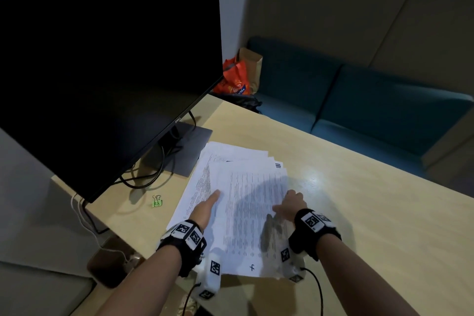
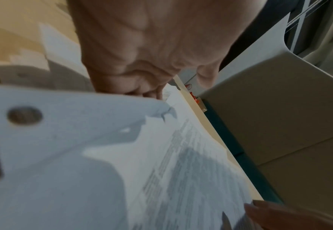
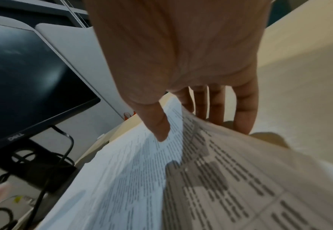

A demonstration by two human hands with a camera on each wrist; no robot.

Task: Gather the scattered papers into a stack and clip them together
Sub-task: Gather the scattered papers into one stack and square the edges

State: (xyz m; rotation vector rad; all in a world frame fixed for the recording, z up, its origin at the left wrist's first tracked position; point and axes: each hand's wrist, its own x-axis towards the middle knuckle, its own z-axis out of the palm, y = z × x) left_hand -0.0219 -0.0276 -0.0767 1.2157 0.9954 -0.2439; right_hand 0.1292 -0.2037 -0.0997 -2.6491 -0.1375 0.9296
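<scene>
A loose pile of printed papers (image 1: 246,187) lies fanned out on the pale wooden table (image 1: 359,200), in front of the monitor stand. My left hand (image 1: 207,206) lies on the pile's left side, fingers stretched out flat and pressing the sheets (image 2: 181,155). My right hand (image 1: 289,204) pinches the pile's right edge. In the right wrist view its thumb (image 3: 159,124) is on top of the printed sheets (image 3: 141,179), its fingers (image 3: 216,105) are beneath, and that edge is lifted. A small green binder clip (image 1: 157,200) lies on the table left of the pile, untouched.
A large black monitor (image 1: 102,72) stands at the left on a grey base (image 1: 187,146), with cables (image 1: 148,174) looping behind the papers. A teal bench (image 1: 359,100) runs beyond the table's far edge, with an orange bag (image 1: 234,77) in its corner.
</scene>
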